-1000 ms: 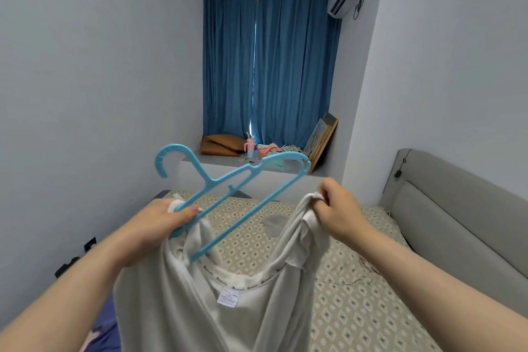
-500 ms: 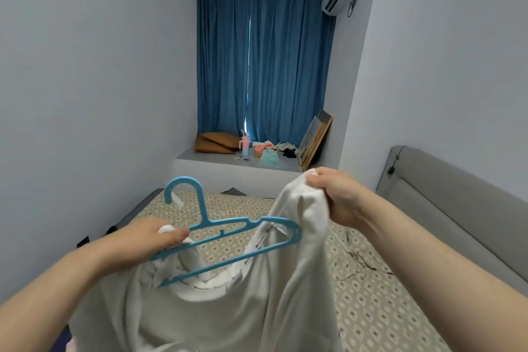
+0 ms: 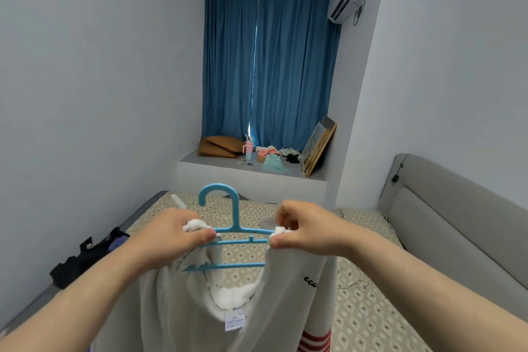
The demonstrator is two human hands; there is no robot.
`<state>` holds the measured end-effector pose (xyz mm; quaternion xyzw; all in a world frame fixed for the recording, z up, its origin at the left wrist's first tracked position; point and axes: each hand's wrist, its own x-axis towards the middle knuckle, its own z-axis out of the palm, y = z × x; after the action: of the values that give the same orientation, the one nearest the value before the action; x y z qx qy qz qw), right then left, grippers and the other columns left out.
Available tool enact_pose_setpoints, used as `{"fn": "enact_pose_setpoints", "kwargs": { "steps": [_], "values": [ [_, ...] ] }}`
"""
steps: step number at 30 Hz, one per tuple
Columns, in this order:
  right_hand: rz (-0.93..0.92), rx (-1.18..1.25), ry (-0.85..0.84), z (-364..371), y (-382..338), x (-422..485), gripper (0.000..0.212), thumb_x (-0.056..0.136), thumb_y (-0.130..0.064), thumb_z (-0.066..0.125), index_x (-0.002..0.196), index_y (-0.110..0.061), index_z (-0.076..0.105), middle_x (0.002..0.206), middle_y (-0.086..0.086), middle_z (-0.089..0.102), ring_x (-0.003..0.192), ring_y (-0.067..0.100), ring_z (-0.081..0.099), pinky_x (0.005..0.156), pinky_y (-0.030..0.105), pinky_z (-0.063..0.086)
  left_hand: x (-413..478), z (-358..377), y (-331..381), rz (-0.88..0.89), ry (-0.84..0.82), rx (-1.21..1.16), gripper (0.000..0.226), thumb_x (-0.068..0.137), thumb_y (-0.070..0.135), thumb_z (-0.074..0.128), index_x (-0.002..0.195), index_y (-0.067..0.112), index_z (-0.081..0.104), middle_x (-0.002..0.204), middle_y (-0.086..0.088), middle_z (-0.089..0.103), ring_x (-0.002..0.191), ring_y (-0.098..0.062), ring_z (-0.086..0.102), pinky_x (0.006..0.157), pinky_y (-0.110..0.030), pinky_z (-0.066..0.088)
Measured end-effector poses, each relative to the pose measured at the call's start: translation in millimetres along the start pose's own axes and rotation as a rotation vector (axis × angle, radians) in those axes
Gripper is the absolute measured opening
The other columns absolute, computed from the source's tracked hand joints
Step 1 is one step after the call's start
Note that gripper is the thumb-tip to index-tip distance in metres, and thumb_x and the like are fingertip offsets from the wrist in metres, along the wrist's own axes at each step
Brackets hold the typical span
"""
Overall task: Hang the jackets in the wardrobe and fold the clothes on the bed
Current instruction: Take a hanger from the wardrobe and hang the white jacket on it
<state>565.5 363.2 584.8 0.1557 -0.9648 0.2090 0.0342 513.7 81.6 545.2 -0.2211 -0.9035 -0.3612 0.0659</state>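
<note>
Head view: off-white jacket (image 3: 288,303) held up in front of the person, above the bed (image 3: 371,317); fabric fleecy, white lining at the collar with a sewn label, small black script on one chest side, red stripes low on one sleeve; blue hanger (image 3: 235,223) sits in the neck opening, hook upright; left hand (image 3: 174,234) pinches bunched shoulder fabric at one hanger end; right hand (image 3: 308,230) pinches fabric at the other; dark clothes (image 3: 83,260) lie at the bed's left edge.
</note>
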Motion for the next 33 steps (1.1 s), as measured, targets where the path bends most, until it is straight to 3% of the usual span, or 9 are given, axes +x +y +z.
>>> {"fn": "enact_pose_setpoints", "kwargs": {
  "steps": [6, 10, 13, 16, 18, 21, 26, 30, 33],
  "values": [
    [-0.058, -0.065, -0.087, 25.7, 5.3, 8.8, 0.026, 0.087, -0.057, 0.063, 0.073, -0.036, 0.057, 0.072, -0.012, 0.059, 0.067, 0.005, 0.053, 0.055, 0.03, 0.038, 2.6, -4.6, -8.5, -0.012, -0.168, -0.039, 0.024, 0.082, 0.053, 0.059, 0.076, 0.033, 0.07, 0.073, 0.015, 0.068, 0.066, 0.0, 0.061, 0.066, -0.031, 0.049],
    [-0.056, -0.109, -0.128, 29.3, 11.5, 10.4, 0.031, 0.093, -0.061, 0.051, 0.084, -0.032, 0.058, 0.079, -0.009, 0.06, 0.073, 0.009, 0.054, 0.061, 0.032, 0.041, 10.1, -2.4, -30.4, -0.117, 0.252, -0.529, 0.023, 0.098, 0.029, 0.057, 0.086, 0.016, 0.071, 0.084, 0.0, 0.072, 0.08, -0.015, 0.063, 0.086, -0.04, 0.048],
    [0.006, -0.172, -0.156, 35.3, 26.4, 10.5, 0.036, 0.093, -0.063, 0.045, 0.089, -0.028, 0.055, 0.082, -0.008, 0.058, 0.075, 0.011, 0.054, 0.063, 0.033, 0.041, 13.6, -13.9, -33.6, -0.197, 0.52, -0.983, 0.026, 0.103, 0.025, 0.047, 0.096, 0.013, 0.069, 0.084, -0.006, 0.072, 0.077, -0.02, 0.067, 0.075, -0.034, 0.056],
    [0.05, -0.269, -0.227, 46.4, 44.3, 9.9, 0.032, 0.093, -0.06, 0.048, 0.089, -0.028, 0.053, 0.091, -0.003, 0.063, 0.079, 0.017, 0.054, 0.066, 0.034, 0.04, 7.3, -35.8, -29.9, -0.166, 0.603, -1.267, 0.041, 0.104, 0.032, 0.041, 0.088, 0.016, 0.076, 0.082, -0.005, 0.074, 0.072, -0.014, 0.071, 0.068, -0.028, 0.06],
    [0.059, -0.286, -0.197, 54.8, 51.0, 10.9, 0.03, 0.094, -0.056, 0.049, 0.088, -0.027, 0.054, 0.09, -0.001, 0.062, 0.08, 0.019, 0.053, 0.066, 0.034, 0.04, 3.2, -40.9, -21.1, -0.105, 0.492, -1.301, 0.036, 0.1, 0.037, 0.045, 0.1, 0.014, 0.074, 0.093, -0.011, 0.073, 0.081, -0.02, 0.071, 0.073, -0.032, 0.059],
    [0.062, -0.151, 0.008, 56.5, 52.6, 14.5, 0.03, 0.096, -0.052, 0.05, 0.083, -0.025, 0.054, 0.077, -0.006, 0.058, 0.076, 0.018, 0.055, 0.068, 0.036, 0.044, -4.6, -24.0, -3.3, 0.007, 0.297, -1.093, 0.036, 0.088, 0.036, 0.055, 0.111, 0.012, 0.071, 0.11, -0.01, 0.07, 0.095, -0.022, 0.064, 0.082, -0.029, 0.054],
    [-0.074, -0.202, 0.162, 47.2, 47.3, 16.2, 0.034, 0.096, -0.053, 0.048, 0.091, -0.022, 0.061, 0.079, -0.007, 0.059, 0.073, 0.01, 0.053, 0.063, 0.032, 0.041, -17.7, 2.6, -1.5, 0.231, 0.062, -0.199, 0.017, 0.092, 0.046, 0.059, 0.104, 0.046, 0.071, 0.112, 0.034, 0.064, 0.111, 0.01, 0.056, 0.091, -0.008, 0.039],
    [-0.171, -0.262, 0.203, 48.1, 40.6, 4.7, 0.042, 0.093, -0.061, 0.038, 0.084, -0.026, 0.059, 0.071, -0.013, 0.05, 0.068, 0.011, 0.05, 0.061, 0.034, 0.044, -13.0, 2.1, -16.4, 0.154, 0.03, 0.247, 0.039, 0.093, 0.051, 0.054, 0.131, 0.042, 0.052, 0.129, 0.034, 0.05, 0.118, -0.001, 0.051, 0.094, -0.019, 0.04],
    [-0.155, -0.297, 0.178, 49.5, 30.3, 5.8, 0.048, 0.086, -0.07, 0.032, 0.08, -0.028, 0.055, 0.068, -0.013, 0.049, 0.066, 0.008, 0.05, 0.06, 0.034, 0.044, -7.1, 3.9, -19.1, 0.076, -0.011, 0.478, 0.034, 0.089, 0.062, 0.048, 0.112, 0.039, 0.055, 0.116, 0.02, 0.065, 0.104, -0.01, 0.06, 0.085, -0.029, 0.047]
  ]
}}
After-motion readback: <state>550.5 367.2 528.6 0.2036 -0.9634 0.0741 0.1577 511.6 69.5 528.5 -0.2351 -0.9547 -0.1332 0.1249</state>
